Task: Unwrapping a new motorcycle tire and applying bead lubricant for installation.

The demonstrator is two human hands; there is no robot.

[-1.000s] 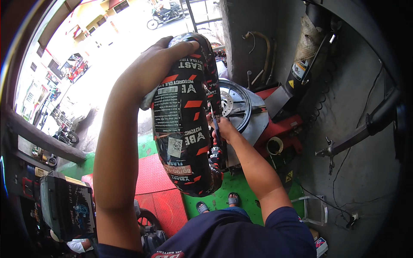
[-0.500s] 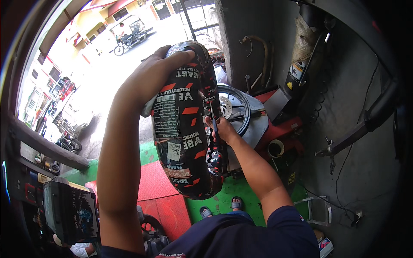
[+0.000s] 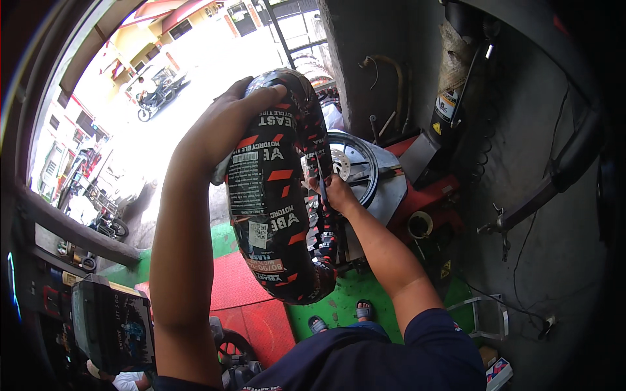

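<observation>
A motorcycle tire [image 3: 277,195] wrapped in black plastic printed with orange and white stands upright in front of me. My left hand [image 3: 244,111] grips its upper part, thumb over the wrapping and fingers going behind. My right hand [image 3: 339,194] is closed at the tire's inner right side, around what looks like a pair of scissors [image 3: 323,186]. The slim blades point up along the wrapping inside the ring. Where exactly the tips touch the plastic is hard to make out.
Behind the tire a black wheel rim with a brake disc [image 3: 362,166] lies on a red and grey tire-changing machine [image 3: 424,163]. A red platform [image 3: 244,287] is on the green floor. A dark box [image 3: 111,322] stands at lower left; a person [image 3: 124,378] shows below it.
The tire has shifted slightly left in view, and my right hand with the scissors has moved a little left too. Outside, the rider on the motorcycle has gone further left.
</observation>
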